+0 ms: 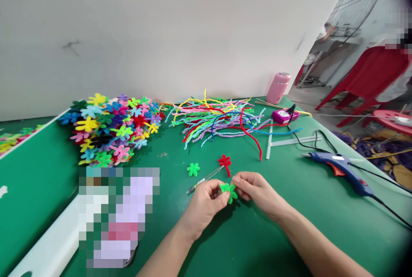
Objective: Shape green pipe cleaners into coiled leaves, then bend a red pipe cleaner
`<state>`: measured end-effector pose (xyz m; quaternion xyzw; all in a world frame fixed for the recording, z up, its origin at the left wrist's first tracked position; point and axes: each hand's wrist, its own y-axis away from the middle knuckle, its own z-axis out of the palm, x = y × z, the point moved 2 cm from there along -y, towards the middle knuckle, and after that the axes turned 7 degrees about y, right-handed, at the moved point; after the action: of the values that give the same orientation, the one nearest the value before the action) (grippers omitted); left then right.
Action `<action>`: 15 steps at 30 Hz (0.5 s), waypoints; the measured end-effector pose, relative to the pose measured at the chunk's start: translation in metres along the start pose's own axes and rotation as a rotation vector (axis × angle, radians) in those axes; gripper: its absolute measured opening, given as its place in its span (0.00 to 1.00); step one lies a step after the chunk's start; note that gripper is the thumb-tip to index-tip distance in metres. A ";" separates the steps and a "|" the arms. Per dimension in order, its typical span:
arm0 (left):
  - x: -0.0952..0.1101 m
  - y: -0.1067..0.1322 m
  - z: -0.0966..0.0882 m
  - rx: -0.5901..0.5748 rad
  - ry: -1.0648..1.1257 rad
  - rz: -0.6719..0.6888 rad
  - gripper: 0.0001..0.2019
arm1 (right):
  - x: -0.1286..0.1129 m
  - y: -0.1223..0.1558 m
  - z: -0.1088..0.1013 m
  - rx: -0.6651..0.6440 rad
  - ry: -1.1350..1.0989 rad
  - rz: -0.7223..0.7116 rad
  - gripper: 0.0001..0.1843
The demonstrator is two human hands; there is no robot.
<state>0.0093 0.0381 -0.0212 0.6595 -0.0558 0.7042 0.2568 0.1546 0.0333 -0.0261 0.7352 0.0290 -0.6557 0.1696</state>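
Note:
Between thumb and fingers, my left hand pinches a bright green pipe cleaner flower by its left side. My right hand has its fingertips closed at the flower's upper right petal. Just beyond my hands lies a red pipe cleaner flower with a short stem. Left of it, a second green flower rests flat on the table. A thin clear stick lies slantwise behind my left hand, partly hidden by it.
A heap of colourful flowers is at left, loose pipe cleaners at the back. A blue glue gun with cable lies right, near glue sticks. A pink bottle stands by the white board. A phone-like object lies front left.

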 end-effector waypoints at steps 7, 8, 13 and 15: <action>-0.007 0.000 -0.002 -0.026 0.151 -0.011 0.09 | -0.005 0.005 -0.002 0.008 0.115 -0.124 0.18; -0.006 0.000 -0.001 -0.029 0.150 -0.005 0.09 | -0.004 0.005 -0.001 0.007 0.121 -0.131 0.17; -0.004 0.001 0.000 -0.036 0.171 0.015 0.09 | 0.001 0.001 0.004 -0.021 0.013 -0.094 0.18; -0.004 0.000 -0.001 -0.009 0.189 0.020 0.09 | 0.001 -0.001 0.003 0.045 -0.024 -0.113 0.15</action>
<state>0.0087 0.0373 -0.0256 0.5884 -0.0412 0.7656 0.2567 0.1515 0.0336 -0.0274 0.7281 0.0539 -0.6734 0.1160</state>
